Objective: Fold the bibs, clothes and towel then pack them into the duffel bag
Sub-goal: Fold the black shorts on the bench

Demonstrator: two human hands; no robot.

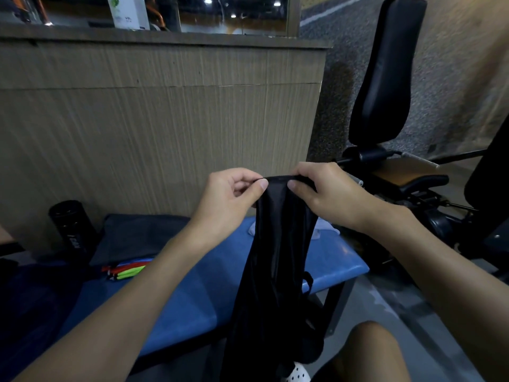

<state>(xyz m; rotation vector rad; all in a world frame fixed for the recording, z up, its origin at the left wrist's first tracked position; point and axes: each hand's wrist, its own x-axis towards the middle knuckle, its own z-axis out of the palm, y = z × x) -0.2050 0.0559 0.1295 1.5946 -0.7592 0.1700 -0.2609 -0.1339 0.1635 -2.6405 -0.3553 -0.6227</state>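
**Both hands pinching the top edge of a black garment above the bench**

Left hand point(234, 199) and right hand point(327, 194) are raised side by side. Each grasps the narrow upper hem of the black garment point(275, 257) between thumb and curled fingers. The two thumbs face each other, with only a short stretch of hem between them.

The garment hangs straight down between the forearms. It crosses the front edge of the blue bench point(209, 285) and runs on toward the lower frame border. A small loop stands out from its right edge.

On the bench, to the left of the left forearm, lies a stack of bibs point(124, 270) showing red, blue and neon-yellow edges. They are partly covered by a folded dark grey cloth point(137, 238). Blue padding shows between the bibs and the hanging garment. A white cloth point(326, 230) lies at the far right of the bench, partly hidden behind the garment.

The bench ends in a rounded corner at right, with grey floor point(385, 304) beyond it. A wood-grain panel point(165, 119) rises directly behind the bench. A black bottle point(73, 230) stands at the panel's foot.

An exercise machine with a black padded seat point(385, 78) stands to the right, apart from the bench. A knee point(369, 351) and a white perforated shoe point(296, 374) lie at the bottom edge. A dark blue mass point(33, 293) at far left is too dim to identify.
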